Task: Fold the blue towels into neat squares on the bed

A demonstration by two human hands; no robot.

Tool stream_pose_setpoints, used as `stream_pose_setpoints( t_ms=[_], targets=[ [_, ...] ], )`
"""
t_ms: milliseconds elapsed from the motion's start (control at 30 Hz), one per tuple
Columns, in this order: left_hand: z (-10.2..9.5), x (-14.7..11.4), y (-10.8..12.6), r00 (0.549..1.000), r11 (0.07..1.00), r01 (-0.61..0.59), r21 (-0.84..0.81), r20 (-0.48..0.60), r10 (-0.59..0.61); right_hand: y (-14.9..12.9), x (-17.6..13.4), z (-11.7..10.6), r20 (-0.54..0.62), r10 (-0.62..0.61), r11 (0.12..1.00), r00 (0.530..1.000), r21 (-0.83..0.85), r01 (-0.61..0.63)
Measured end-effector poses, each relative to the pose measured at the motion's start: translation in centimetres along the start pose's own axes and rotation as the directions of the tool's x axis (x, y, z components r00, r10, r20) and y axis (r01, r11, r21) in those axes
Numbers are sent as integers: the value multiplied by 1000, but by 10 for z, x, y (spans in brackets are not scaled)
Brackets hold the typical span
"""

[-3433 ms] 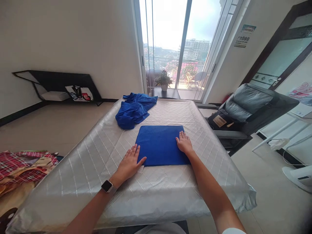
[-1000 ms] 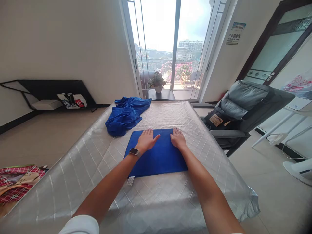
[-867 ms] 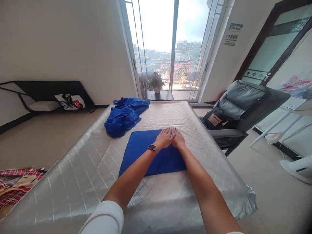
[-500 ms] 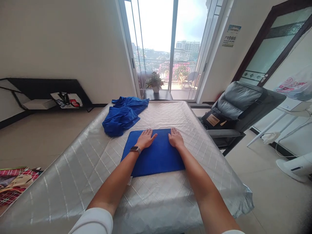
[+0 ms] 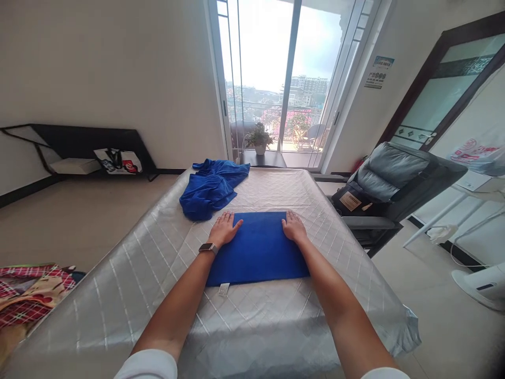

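A folded blue cloth (image 5: pixel 258 252) lies flat on the silver quilted table cover (image 5: pixel 260 326). My left hand (image 5: pixel 224 229) rests open, palm down, at its far left corner, fingers straight and thumb over the cloth. On the far right corner, my right hand (image 5: pixel 294 227) also lies flat, fingers stretched forward. A white label (image 5: pixel 223 289) sticks out from the near left edge of the cloth. Beyond my left hand is a crumpled blue fabric piece (image 5: pixel 211 189), its kind unclear.
A grey armchair (image 5: pixel 398 173) with a black bag stands beside the covered surface on the right. Past the far edge are a potted plant (image 5: pixel 259 139) and a glass sliding door (image 5: pixel 260 52). Red plaid fabric (image 5: pixel 31 295) lies at the lower left.
My left hand has slid left across the folded cloth to its far left corner. My right hand stays at the right corner. The label shows more fully, and the view has shifted slightly.
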State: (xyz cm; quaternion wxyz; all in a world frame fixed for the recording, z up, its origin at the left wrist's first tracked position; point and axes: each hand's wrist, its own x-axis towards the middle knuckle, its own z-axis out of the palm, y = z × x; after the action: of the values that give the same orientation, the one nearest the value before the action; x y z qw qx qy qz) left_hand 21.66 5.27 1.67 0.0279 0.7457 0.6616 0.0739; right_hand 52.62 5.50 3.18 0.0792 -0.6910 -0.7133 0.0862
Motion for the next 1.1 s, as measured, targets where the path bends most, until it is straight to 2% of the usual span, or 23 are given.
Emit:
stream_pose_setpoints(
  t_ms=[300, 467, 567, 667, 800, 1100],
  targets=[
    [0, 0, 1, 1000, 1000, 3, -22, -10, -3, 1, 4, 0, 24, 14, 999, 1000, -42, -13],
    [-1, -1, 1, 1000, 1000, 3, -28, -23, -4, -5, 8, -12, 98, 39, 992, 994, -124, -27],
    [1, 0, 0, 1000, 999, 0, -37, -31, -1, -9, 10, -17, 56, 0, 985, 998, -169, 10],
    [4, 1, -2, 999, 999, -14, -44, -52, 12, -6, 11, -11, 41, -72, 989, 997, -128, 76],
    [7, 2, -3, 998, 999, -19, -39, -67, 16, 2, 10, 1, 56, -59, 997, 997, -51, 62],
    [-5, 3, -1, 999, 999, 41, 20, 30, -42, 0, 9, 2, 26, -58, 998, 998, -22, 59]
  ],
)
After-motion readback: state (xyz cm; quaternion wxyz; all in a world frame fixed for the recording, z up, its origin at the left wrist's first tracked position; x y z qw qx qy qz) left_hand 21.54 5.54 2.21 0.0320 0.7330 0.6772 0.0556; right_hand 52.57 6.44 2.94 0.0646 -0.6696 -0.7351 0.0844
